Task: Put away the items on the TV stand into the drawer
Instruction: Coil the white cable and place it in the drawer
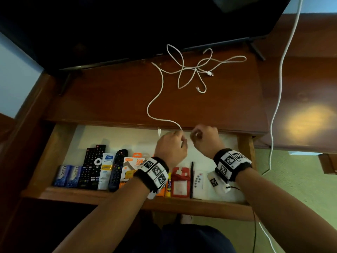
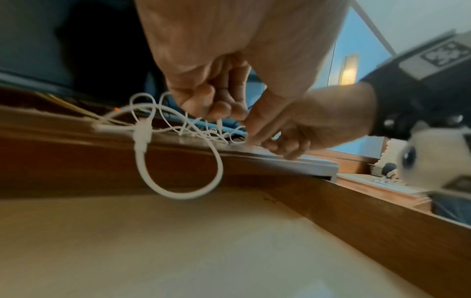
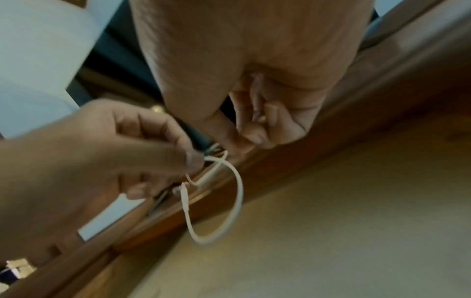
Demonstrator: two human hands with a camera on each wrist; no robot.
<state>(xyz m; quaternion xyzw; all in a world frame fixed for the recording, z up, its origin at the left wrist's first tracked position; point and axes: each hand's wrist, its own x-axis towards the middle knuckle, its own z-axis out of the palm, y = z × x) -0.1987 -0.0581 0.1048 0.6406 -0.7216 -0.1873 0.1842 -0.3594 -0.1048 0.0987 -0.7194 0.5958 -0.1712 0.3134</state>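
— Holding what, with the left hand (image 1: 171, 145)?

— Pinching the white cable (image 1: 162, 83) between thumb and curled fingertips, just over the front edge of the TV stand (image 1: 109, 99), above the open drawer (image 1: 182, 205). Dangling a small loop and a plug end below the pinch.

— And the right hand (image 1: 205, 139)?

— Hovering just beside the left, fingers curled in narrow. Possibly touching the same strand; not showing clearly in any view whether gripping it.

— Lying where, the rest of the cable?

— Sprawling in loose crossing loops near the back edge of the stand top, close under the TV (image 1: 127, 24), and trailing one strand forward to the pinch.

— Doing this step well how?

— Probably gathering hand over hand: using the left pinch as an anchor, feeding even loops in with the right, and drawing slowly to avoid tightening the crossings into a knot or snagging a plug on the front edge. Then lowering the coil onto the bare lining toward the drawer's back right corner, away from the remotes (image 1: 92, 167) and boxes lining its front edge.
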